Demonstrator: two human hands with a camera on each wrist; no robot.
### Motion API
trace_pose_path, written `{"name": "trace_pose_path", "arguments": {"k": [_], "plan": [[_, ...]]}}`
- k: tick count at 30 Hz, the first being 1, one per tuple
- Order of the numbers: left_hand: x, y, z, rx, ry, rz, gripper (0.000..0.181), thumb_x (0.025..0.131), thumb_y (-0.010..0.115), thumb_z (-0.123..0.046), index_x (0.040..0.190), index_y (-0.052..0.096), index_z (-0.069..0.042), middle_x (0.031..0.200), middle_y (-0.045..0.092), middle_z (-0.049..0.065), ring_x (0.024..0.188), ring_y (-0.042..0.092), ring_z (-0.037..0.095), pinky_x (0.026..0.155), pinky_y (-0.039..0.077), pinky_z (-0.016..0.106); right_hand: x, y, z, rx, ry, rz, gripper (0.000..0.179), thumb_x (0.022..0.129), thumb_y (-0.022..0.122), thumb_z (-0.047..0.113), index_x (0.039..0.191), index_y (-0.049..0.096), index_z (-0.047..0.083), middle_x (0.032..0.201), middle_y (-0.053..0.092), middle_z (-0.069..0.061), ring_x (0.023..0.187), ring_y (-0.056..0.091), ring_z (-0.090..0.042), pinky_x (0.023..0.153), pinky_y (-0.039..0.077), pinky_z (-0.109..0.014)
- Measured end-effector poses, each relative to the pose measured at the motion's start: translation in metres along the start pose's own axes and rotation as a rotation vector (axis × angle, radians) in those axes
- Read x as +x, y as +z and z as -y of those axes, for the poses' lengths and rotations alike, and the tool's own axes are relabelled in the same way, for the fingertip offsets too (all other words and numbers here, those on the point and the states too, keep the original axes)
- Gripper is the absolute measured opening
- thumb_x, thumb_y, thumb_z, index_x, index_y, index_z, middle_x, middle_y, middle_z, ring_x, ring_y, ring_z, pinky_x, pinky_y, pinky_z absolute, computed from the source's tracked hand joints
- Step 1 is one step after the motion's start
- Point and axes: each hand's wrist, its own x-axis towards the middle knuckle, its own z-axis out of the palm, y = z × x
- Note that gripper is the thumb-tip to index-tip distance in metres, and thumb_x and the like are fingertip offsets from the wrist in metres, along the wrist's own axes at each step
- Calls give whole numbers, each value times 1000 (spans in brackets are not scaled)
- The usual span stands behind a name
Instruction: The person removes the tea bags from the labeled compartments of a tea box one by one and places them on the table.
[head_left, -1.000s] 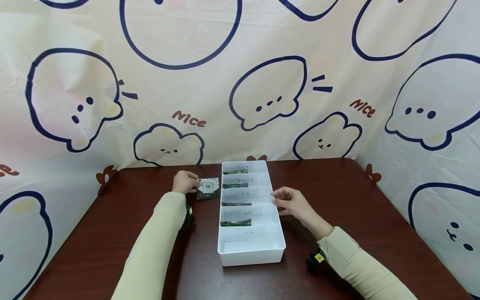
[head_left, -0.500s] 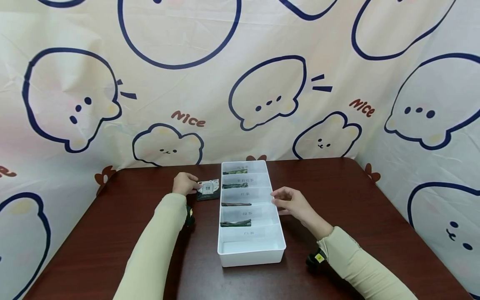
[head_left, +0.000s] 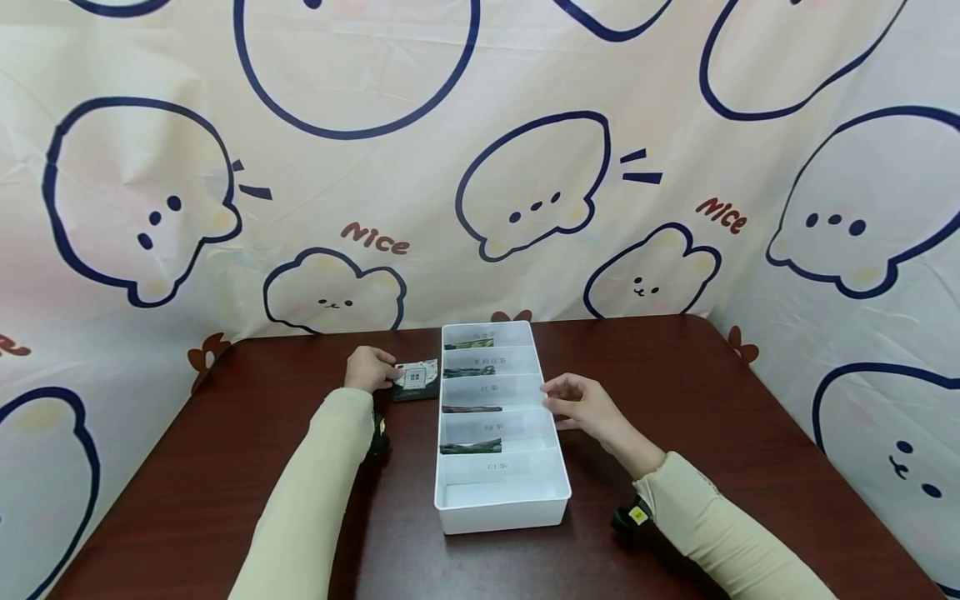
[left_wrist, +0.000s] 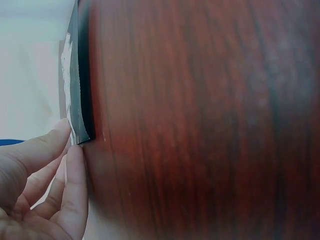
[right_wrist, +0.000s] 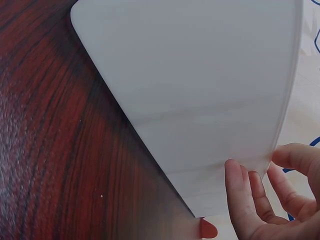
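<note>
My left hand (head_left: 370, 369) pinches the left edge of a tea sachet (head_left: 416, 381), dark green below and white above, with a square printed on its front. In the left wrist view the thumb and fingers meet at the corner of this sachet (left_wrist: 75, 90), close over the tabletop. Just right of it stands a long white divided box (head_left: 504, 515) with a printed label in each compartment. My right hand (head_left: 588, 408) rests with loosely bent fingers against the box's right side. In the right wrist view fingertips touch the outer wall (right_wrist: 200, 90) and its rim.
Green-patterned sachets (head_left: 471, 447) lie in the compartments behind the front one, one with a reddish-brown edge (head_left: 472, 409). The front compartment shows only its white floor. The brown wooden table (head_left: 675, 375) ends against a cartoon-printed cloth (head_left: 420, 183) at the back and sides.
My left hand and the sachet have shifted very slightly toward me. My right hand stays at the box's side, and the box has not moved.
</note>
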Motion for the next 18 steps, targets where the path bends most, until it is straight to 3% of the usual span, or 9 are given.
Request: {"name": "trace_pose_path", "arguments": {"k": [11, 18], "plan": [[-6, -7, 0, -31, 54, 19, 33, 85, 73, -6, 116, 66, 2, 122, 60, 23, 99, 66, 30, 74, 59, 33, 1, -1, -1, -5, -2, 6, 26, 90, 66, 7, 115, 62, -1, 100, 61, -13, 83, 64, -17, 72, 60, -37], [-17, -18, -11, -177, 96, 73, 42, 90, 69, -14, 127, 59, 2, 130, 57, 20, 112, 60, 32, 88, 55, 37, 2, -2, -2, -5, -2, 10, 27, 90, 66, 8, 115, 62, -1, 100, 61, -14, 83, 64, -17, 72, 60, -37]]}}
